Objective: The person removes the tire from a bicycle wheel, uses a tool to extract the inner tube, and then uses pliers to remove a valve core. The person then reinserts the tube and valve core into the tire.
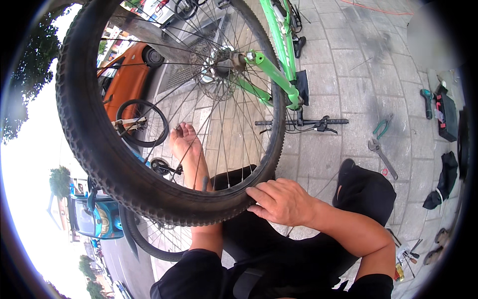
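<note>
A bicycle wheel with a knobby black tire (pixel 149 192) stands large before me, mounted in the green fork (pixel 271 74) of a bike turned upside down. My right hand (pixel 281 202) is closed on the tire's near lower right edge, thumb and fingers pinching its sidewall. Beyond the spokes, my left hand (pixel 186 142) is raised palm up on the far side of the wheel. Its fingers are slightly curled and apart, and I see nothing held. A valve stem (pixel 205 183) sticks up from the rim near my left forearm. A brake disc (pixel 219 74) surrounds the hub.
Handlebars (pixel 303 122) rest low by the paving. To the right lie green-handled pliers (pixel 383 126), an adjustable wrench (pixel 382 158), a cordless drill (pixel 427 103) and a black toolbox (pixel 446 117). Other bikes, an orange car (pixel 127 77) and a blue vehicle (pixel 97 217) stand left.
</note>
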`<action>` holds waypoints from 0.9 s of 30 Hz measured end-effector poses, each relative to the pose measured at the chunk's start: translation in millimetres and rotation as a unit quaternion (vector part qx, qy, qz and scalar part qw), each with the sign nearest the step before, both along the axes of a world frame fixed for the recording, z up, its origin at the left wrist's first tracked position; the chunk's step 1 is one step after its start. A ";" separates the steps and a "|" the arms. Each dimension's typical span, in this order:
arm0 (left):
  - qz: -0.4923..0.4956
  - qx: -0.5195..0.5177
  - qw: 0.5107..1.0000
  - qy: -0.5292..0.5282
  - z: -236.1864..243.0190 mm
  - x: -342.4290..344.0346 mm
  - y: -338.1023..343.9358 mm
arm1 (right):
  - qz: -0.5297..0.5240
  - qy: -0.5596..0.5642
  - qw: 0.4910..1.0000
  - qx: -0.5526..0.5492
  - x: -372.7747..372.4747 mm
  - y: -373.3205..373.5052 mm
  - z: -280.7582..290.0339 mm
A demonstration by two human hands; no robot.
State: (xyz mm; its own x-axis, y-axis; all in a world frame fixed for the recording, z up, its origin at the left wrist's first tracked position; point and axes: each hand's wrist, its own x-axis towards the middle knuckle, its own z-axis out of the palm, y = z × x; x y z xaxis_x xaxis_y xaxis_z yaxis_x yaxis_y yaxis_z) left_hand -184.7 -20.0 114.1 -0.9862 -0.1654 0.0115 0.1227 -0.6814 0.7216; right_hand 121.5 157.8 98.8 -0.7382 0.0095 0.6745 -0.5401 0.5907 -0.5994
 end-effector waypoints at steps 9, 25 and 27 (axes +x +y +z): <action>-0.032 -0.012 0.999 0.029 -6.4 -14.0 -2.1 | 0.006 -0.012 1.000 0.013 1.7 0.1 -4.0; -0.082 0.028 0.996 0.011 -14.0 -36.0 -9.4 | -0.007 -0.014 1.000 0.004 4.1 1.2 -8.9; -0.104 0.030 0.994 0.019 -21.7 -38.8 -1.5 | -0.019 -0.017 1.000 0.018 4.5 2.1 -14.2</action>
State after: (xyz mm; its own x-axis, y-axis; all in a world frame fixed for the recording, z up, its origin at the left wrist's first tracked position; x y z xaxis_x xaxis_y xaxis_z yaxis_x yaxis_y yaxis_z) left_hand -223.5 -21.5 92.4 -0.9982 0.0398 0.0457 0.0015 -0.7365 0.6765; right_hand 126.0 159.8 84.6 -0.7597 0.0142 0.6501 -0.4965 0.6330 -0.5940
